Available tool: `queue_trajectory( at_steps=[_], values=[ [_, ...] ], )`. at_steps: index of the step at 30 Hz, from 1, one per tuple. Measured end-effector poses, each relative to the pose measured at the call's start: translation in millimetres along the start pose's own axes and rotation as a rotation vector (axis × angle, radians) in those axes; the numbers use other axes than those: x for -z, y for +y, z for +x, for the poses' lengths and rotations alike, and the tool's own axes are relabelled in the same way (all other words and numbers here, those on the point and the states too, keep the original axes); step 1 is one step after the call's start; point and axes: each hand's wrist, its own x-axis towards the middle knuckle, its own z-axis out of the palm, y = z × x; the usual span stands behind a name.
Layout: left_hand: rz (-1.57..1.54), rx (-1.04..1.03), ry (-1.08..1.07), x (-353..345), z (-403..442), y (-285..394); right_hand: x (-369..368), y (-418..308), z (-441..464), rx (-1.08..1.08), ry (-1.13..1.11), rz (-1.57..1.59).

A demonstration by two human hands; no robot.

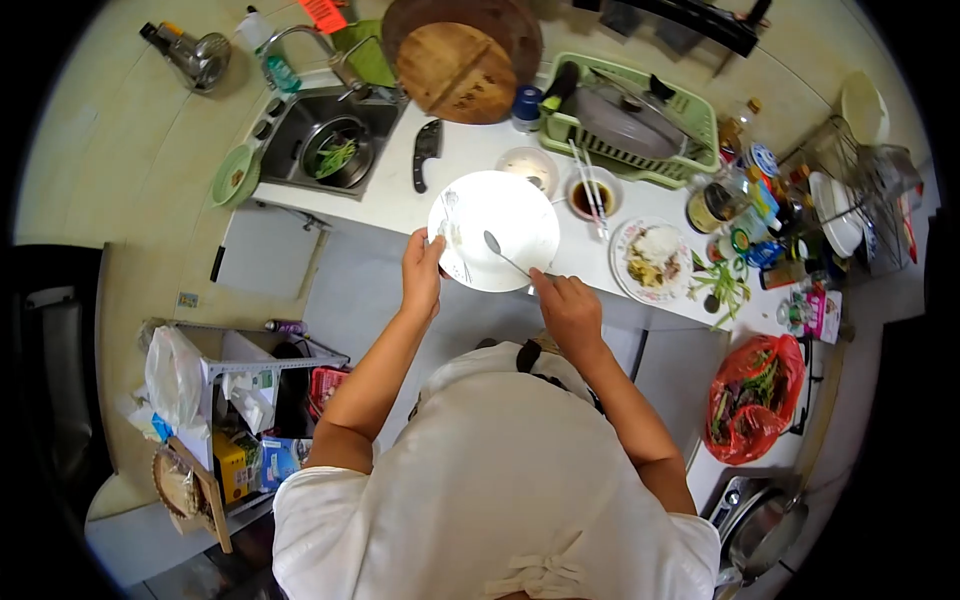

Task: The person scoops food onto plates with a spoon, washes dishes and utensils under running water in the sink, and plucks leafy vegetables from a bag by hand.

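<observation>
My left hand (pixel 422 272) grips the left rim of a white plate (pixel 505 215) with a faint grey pattern, held up at the counter's front edge. Closed around the handle of a metal spoon (pixel 505 253) is my right hand (pixel 567 308); the spoon's bowl lies over the plate's face. Behind the plate stands a small bowl (pixel 527 165) with pale contents, partly hidden. To its right, a bowl of dark sauce (pixel 594 195) has chopsticks (pixel 588 180) resting across it. A patterned plate of food (pixel 652 260) sits further right.
A cleaver (pixel 427 155) lies between the sink (pixel 290 120), which holds a pot of greens (pixel 336 153), and the plate. A round wooden board (pixel 456 73) leans on the wall beside a green dish rack (pixel 640 130). Bottles (pixel 713 203) and a red bag of vegetables (pixel 755 400) are on the right.
</observation>
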Motion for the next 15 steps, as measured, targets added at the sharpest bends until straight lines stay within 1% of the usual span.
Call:
queue_trajectory(
  at_steps=[3,5,8,11,15],
  values=[
    [-0.034,0.073,0.058,40.0,2.1,-16.4,-25.2,-18.8,16.9,0.034,-0.123,0.127],
    [-0.072,0.126,0.087,62.0,7.0,-31.9,-37.2,-30.3,22.8,0.016,-0.25,0.205],
    [-0.093,0.179,0.128,89.3,20.5,-52.6,-47.3,-41.5,27.4,-0.051,-0.375,0.221],
    [-0.04,0.21,0.149,105.5,36.8,-65.6,-59.1,-43.2,19.7,-0.163,-0.408,0.17],
    [-0.015,0.274,0.163,120.4,65.9,-89.7,-63.3,-32.8,-1.5,-0.292,-0.404,0.185]
  ],
)
